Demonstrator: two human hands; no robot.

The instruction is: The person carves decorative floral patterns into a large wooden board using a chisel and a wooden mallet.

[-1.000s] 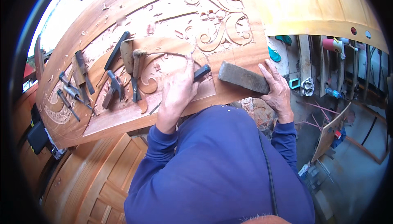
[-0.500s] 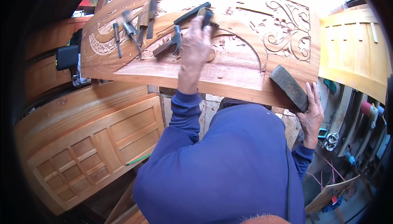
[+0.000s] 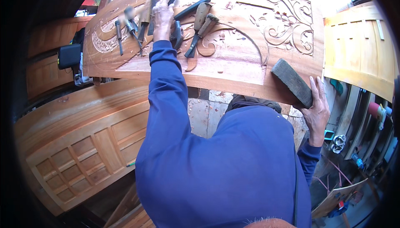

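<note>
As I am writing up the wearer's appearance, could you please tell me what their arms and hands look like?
The left sleeve and right sleeve are long, blue and creased, with no markings visible. The left hand and right hand are ungloved. A thin dark cord runs down the right side of the blue top.

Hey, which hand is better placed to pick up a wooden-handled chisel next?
Probably the left hand: it is beside a wooden-handled chisel on the carved panel, while the right hand is far across, at a grey block.
</note>
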